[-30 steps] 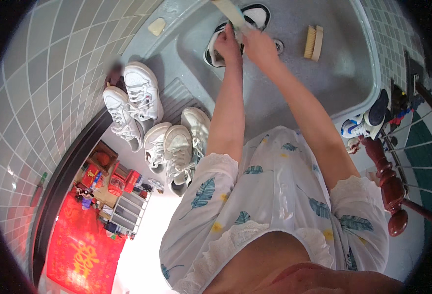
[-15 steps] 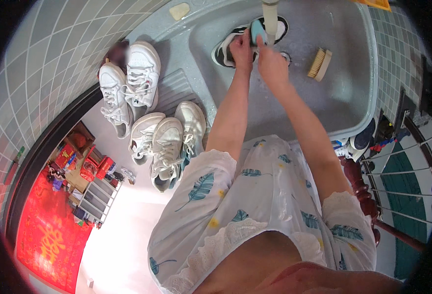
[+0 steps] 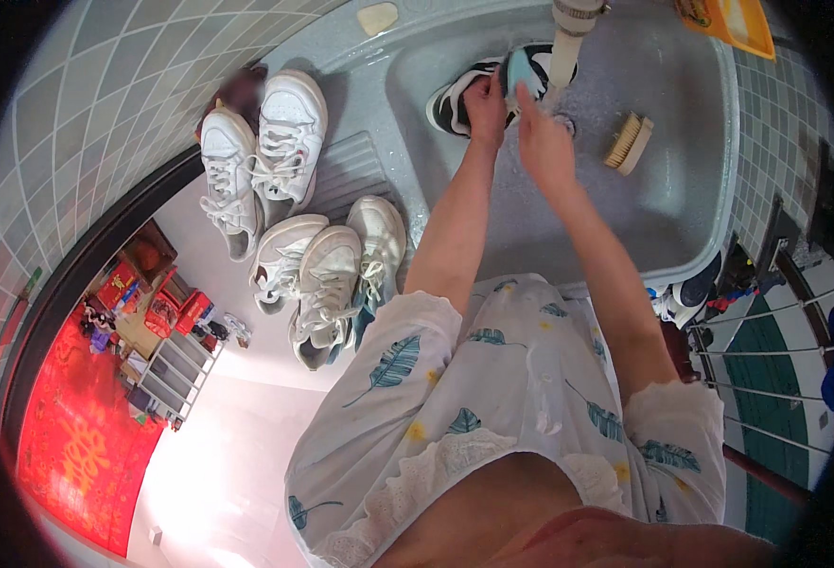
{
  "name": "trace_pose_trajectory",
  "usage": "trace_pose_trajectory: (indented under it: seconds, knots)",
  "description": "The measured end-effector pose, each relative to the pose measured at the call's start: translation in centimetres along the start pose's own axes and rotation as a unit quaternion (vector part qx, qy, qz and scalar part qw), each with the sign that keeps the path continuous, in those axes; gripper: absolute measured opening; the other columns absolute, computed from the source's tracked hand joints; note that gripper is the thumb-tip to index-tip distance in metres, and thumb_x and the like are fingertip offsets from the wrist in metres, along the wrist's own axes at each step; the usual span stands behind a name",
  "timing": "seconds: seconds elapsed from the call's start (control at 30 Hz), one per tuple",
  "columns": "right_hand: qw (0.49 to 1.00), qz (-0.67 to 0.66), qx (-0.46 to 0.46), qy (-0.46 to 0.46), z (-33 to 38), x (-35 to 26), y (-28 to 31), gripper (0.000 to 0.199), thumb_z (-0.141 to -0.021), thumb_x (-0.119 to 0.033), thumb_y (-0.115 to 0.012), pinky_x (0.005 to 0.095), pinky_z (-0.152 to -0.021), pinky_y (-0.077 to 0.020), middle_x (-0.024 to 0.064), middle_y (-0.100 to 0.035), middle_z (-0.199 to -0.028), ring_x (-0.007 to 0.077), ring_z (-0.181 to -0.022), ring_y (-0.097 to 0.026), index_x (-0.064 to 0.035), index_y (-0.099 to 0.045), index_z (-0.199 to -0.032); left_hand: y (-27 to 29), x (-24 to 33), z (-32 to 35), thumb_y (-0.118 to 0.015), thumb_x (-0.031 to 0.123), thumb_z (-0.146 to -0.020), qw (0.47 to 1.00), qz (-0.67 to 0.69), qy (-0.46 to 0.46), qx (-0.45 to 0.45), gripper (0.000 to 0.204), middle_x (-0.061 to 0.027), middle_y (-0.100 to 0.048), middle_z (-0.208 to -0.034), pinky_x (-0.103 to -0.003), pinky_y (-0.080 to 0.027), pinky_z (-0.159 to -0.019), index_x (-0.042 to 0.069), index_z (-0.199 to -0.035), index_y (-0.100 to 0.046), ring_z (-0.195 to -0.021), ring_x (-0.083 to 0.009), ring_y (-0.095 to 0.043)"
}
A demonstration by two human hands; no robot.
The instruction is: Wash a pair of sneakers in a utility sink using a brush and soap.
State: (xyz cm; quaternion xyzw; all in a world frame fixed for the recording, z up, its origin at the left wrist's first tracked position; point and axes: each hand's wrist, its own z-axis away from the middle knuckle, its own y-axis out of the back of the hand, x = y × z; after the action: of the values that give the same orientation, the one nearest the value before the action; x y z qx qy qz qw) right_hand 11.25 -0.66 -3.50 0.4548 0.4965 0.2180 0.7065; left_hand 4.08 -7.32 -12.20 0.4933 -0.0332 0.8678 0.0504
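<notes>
A black-and-white sneaker (image 3: 448, 106) with a light-blue part (image 3: 521, 76) is held under the tap (image 3: 570, 43) at the far side of the grey sink (image 3: 615, 227). My left hand (image 3: 486, 110) is closed round its middle, thumb beside the light-blue part. My right hand (image 3: 545, 144) is closed against the near edge of that part, its fingers partly hidden. Whether the light-blue part is the shoe's lining or a separate piece, I cannot tell. Right of my right hand, a scrub brush (image 3: 629, 144) with pale bristles lies on the sink floor.
White sneakers (image 3: 289, 133) and several off-white shoes (image 3: 330, 275) stand on the ribbed ledge and its edge at the left. A pale soap bar (image 3: 377, 18) lies on the far rim. A yellow tray (image 3: 734, 26) sits at the far right corner. Tiled walls flank the sink.
The whole view has shifted a little, so the sink and hands appear farther right and more of the yellow tray shows. Both hands stay at the sneaker under the tap.
</notes>
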Motion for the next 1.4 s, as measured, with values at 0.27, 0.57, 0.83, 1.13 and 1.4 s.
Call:
trace_pose_trajectory:
  seconds: [0.27,0.57,0.83,1.13,1.4]
  knots:
    - [0.998,-0.013,0.008,-0.060,-3.9,2.6,-0.4,0.036,-0.089,-0.012,-0.048,0.0507,-0.062,-0.0469,0.0251,-0.061,-0.075,0.0427,-0.072,-0.061,-0.0132,-0.056,-0.124,-2.4,0.6,0.5,-0.059,0.029,-0.092,0.997,0.057,0.016,-0.052,0.033,0.0028,-0.053,-0.068,-0.026,-0.036,-0.056,0.001,-0.073,-0.061,-0.063,-0.0066,-0.041]
    - [0.997,0.005,-0.031,-0.070,-3.3,0.6,1.2,0.039,-0.088,-0.010,-0.048,0.0515,-0.059,-0.0463,0.0253,-0.061,-0.074,0.0418,-0.069,-0.061,-0.0130,-0.054,-0.126,-1.8,-0.2,-0.2,-0.060,0.029,-0.092,0.998,0.054,-0.007,-0.045,0.033,0.0036,-0.053,-0.068,-0.026,-0.036,-0.055,0.002,-0.072,-0.061,-0.063,-0.0062,-0.042]
    - [0.994,-0.018,-0.060,-0.093,-2.1,0.7,-0.3,0.043,-0.085,-0.009,-0.048,0.0497,-0.054,-0.0465,0.0226,-0.062,-0.071,0.0394,-0.063,-0.062,-0.0126,-0.052,-0.127,-1.3,-0.2,-0.2,-0.059,0.029,-0.093,0.994,0.103,0.014,-0.023,0.033,0.0015,-0.057,-0.073,-0.026,-0.039,-0.062,0.001,-0.076,-0.062,-0.067,-0.0077,-0.046]
    - [0.991,-0.030,-0.061,-0.117,-1.3,0.9,0.1,0.045,-0.086,-0.010,-0.050,0.0496,-0.055,-0.0480,0.0219,-0.062,-0.069,0.0397,-0.063,-0.061,-0.0126,-0.048,-0.131,-1.1,0.6,0.0,-0.058,0.028,-0.093,0.993,0.072,0.087,-0.037,0.029,-0.0008,-0.062,-0.078,-0.026,-0.042,-0.062,0.001,-0.086,-0.065,-0.067,-0.0084,-0.052]
    - [0.987,-0.044,-0.097,-0.119,1.2,-0.8,0.6,0.044,-0.084,-0.011,-0.054,0.0496,-0.055,-0.0486,0.0255,-0.061,-0.073,0.0398,-0.063,-0.062,-0.0135,-0.053,-0.128,-0.3,0.4,0.1,-0.059,0.030,-0.092,0.994,0.090,0.052,-0.029,0.031,-0.0018,-0.062,-0.076,-0.025,-0.042,-0.059,0.001,-0.085,-0.065,-0.066,-0.0078,-0.052]
